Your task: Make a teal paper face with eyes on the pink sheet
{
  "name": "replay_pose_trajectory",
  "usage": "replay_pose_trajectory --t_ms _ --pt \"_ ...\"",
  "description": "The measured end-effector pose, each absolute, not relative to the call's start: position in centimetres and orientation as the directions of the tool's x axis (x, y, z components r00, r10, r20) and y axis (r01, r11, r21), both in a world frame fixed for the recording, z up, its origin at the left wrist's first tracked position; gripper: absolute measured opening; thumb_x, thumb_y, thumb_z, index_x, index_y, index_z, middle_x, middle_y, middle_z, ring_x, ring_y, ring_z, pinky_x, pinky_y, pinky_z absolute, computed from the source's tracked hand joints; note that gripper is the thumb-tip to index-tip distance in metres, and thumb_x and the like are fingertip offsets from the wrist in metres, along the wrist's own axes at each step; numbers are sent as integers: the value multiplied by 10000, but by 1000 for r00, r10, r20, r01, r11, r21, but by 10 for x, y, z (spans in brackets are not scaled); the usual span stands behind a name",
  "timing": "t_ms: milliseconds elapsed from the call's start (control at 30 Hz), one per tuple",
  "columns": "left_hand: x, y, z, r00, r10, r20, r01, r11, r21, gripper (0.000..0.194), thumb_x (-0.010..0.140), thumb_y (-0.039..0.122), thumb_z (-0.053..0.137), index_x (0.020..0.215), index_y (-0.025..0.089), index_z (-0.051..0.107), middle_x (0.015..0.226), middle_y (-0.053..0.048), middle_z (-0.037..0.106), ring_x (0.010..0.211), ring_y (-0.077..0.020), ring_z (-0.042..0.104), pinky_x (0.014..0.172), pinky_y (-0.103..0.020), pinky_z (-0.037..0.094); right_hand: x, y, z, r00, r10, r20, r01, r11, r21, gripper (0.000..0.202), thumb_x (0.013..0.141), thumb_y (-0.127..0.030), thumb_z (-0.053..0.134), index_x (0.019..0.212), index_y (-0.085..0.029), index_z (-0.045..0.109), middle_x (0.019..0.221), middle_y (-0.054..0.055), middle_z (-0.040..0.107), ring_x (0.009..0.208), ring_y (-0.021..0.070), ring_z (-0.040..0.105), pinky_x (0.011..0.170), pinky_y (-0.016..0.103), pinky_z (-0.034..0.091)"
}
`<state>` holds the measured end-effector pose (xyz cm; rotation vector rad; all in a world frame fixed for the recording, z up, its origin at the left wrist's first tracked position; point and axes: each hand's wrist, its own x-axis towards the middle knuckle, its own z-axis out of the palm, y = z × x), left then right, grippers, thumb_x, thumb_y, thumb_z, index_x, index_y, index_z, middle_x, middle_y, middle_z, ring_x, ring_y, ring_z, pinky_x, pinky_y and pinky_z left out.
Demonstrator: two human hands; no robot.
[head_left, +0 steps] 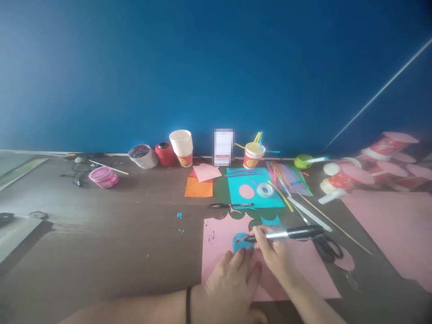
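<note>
My right hand grips a black-and-silver marker in a writing hold. Its tip touches a small round blue paper cutout, where openings or marks show pink. Lying over the lower edge of that cutout are the stretched fingers of my left hand, which press it down and hold nothing between them. Both hands rest over a pink paper sheet with a scalloped upper edge and a few dark ink marks at its left.
Black-handled scissors lie right of the marker. Behind are a blue sheet, a tape roll, a pen and paper cups. Decorated cups stand at right by another pink sheet. A blue wall closes the back.
</note>
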<state>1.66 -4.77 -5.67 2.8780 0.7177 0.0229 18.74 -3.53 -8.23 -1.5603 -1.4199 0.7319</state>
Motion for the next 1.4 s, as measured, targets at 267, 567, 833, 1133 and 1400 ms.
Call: replay_pose_trajectory --t_ms 267,567,833,1133,1400 --pt "16 -48 -57 888 460 -24 458 -876 154 752 820 663 320 1315 98 368 1336 -192 404 1174 -313 368 865 -397 372 186 -36 -81 150 982 118 448 38 -893 272 894 -386 430 786 -188 583 727 47 657 659 177 639 613 248 527" --pt "16 -48 -60 891 455 -2 450 -882 138 745 818 665 320 1299 101 392 1326 -196 411 1172 -319 368 872 -413 366 186 -36 -82 157 981 112 444 31 -895 268 891 -396 432 798 -193 580 760 60 668 706 193 655 619 255 549" --pt "18 -48 -59 882 471 -11 468 -872 145 741 811 673 325 1284 108 407 1333 -192 404 1166 -312 381 887 -415 350 186 -36 -82 155 978 142 492 48 -869 276 893 -395 423 800 -198 591 750 60 674 706 200 655 642 277 547" --pt "17 -47 -60 887 462 -13 459 -876 146 752 807 678 326 1292 108 397 1326 -202 410 1168 -320 383 879 -419 355 187 -35 -80 195 969 150 535 23 -844 267 888 -389 430 774 -207 590 679 42 666 629 193 640 609 272 518" --pt "17 -48 -59 882 472 -16 468 -870 155 738 816 673 304 1285 113 408 1334 -199 404 1175 -324 384 873 -418 363 187 -34 -80 200 964 177 562 35 -826 281 890 -383 422 734 -212 579 614 24 622 615 187 617 623 278 488"
